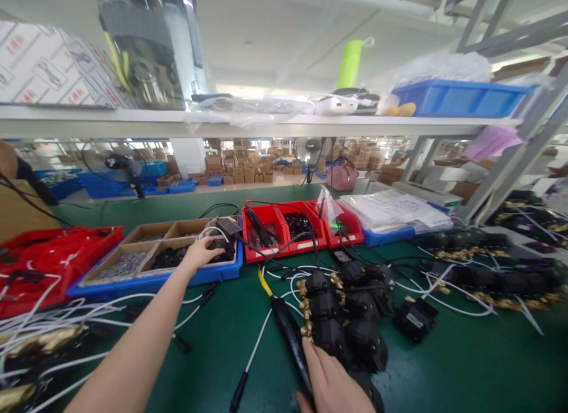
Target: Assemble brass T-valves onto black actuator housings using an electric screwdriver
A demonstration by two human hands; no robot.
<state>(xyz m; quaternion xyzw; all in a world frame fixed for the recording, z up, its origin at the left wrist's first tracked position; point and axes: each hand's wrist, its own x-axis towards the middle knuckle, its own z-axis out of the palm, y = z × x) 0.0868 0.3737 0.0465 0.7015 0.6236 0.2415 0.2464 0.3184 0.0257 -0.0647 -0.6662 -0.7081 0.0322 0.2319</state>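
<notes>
My left hand (205, 252) reaches into a tray compartment of small black parts (171, 257). Its fingers are pinched together, and what lies between them is hidden. Right by its fingertips, a black box (229, 228) with a white cable rests on the tray's right side. Low in the middle, my right hand (335, 380) is closed round the near end of a black electric screwdriver (288, 330) with a yellow sleeve at its far end. Just right of the tool stand several black units with brass fittings (326, 309), close to my right fingers.
The blue tray (155, 287) has cardboard dividers. Red bins (266, 257) sit beside it, and a red tray (104, 235) is at left. White cables (133, 297) spread over the green table (213, 365). Overhead runs a shelf (266, 127). Papers (399, 209) lie at back right.
</notes>
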